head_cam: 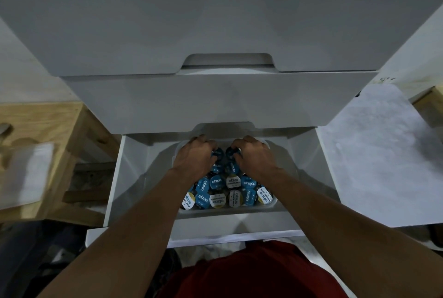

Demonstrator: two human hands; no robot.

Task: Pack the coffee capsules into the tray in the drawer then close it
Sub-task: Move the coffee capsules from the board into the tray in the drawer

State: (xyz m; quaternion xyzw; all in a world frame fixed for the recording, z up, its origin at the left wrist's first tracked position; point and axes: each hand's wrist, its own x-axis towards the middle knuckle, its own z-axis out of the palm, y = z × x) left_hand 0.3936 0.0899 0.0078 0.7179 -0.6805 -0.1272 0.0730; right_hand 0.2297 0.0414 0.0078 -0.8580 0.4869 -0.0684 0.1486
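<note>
Bottom drawer (pixel 134 178) of the white drawer unit (pixel 215 22) stood pulled out toward the person. The two drawer fronts above it sat further back, the middle drawer (pixel 215 101) overhanging the far end of the open one.

White tray (pixel 227 211) lay inside the open drawer, roughly centred between its side walls. Coffee capsules (pixel 217 199) filled the tray, packed lid-up and touching one another. Lids were either blue or white with a gold band, and they bore the word "EXCELSO". The near rows were in plain sight. The far rows were partly covered by the hands.

Left hand (pixel 196 154) was at the far left of the tray, palm down, with its fingers curled round the far-left capsule (pixel 218 154), a blue one. Right hand (pixel 254 154) was at the far right, palm down, with its fingers curled round the far-right capsule (pixel 231 151), also blue. These two capsules sat just beside each other between the hands. Whether either was lifted clear of the tray could not be told. Both forearms reached in over the drawer's front edge.

Surroundings: a wooden bench (pixel 60 125) stood left of the unit, with a blurred white sheet (pixel 26 173) on it. A white speckled surface (pixel 374 154) lay to the right. A red garment (pixel 251 273) showed at the bottom of view.
</note>
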